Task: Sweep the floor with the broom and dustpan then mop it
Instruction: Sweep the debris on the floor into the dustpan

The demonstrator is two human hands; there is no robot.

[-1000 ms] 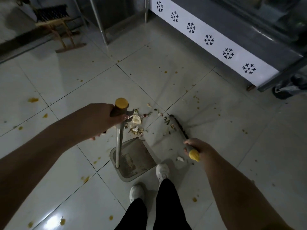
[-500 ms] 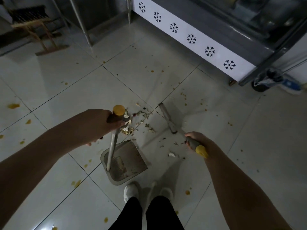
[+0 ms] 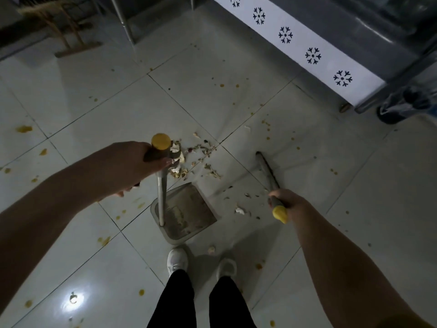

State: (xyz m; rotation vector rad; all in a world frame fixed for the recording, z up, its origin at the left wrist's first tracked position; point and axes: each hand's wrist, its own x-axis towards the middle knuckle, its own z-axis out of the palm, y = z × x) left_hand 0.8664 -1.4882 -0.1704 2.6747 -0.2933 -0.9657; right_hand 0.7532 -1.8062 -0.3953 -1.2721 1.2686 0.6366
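Note:
My left hand [image 3: 132, 162] grips the top of the dustpan's upright metal handle [image 3: 162, 190], just under its yellow cap. The grey dustpan [image 3: 186, 214] lies flat on the white tiles in front of my feet, with some dirt inside. My right hand [image 3: 287, 201] grips the broom's handle near its yellow end. The broom [image 3: 266, 168] slants away from me, its dark head on the floor to the right of the dustpan. A pile of food scraps and peels [image 3: 194, 157] lies just beyond the dustpan's open edge, with more bits scattered towards the broom.
Yellow stains dot the floor [image 3: 71, 105]. A counter with a white snowflake-patterned base panel [image 3: 298, 46] runs along the upper right, a dark bag [image 3: 406, 102] beside it. A wooden stand [image 3: 63, 31] and a metal leg [image 3: 123, 22] stand at the back left. My white shoes [image 3: 177, 260] are below the dustpan.
The broom head has swung out to the right, away from the scrap pile. The dustpan stays in place under my left hand. My view has shifted slightly.

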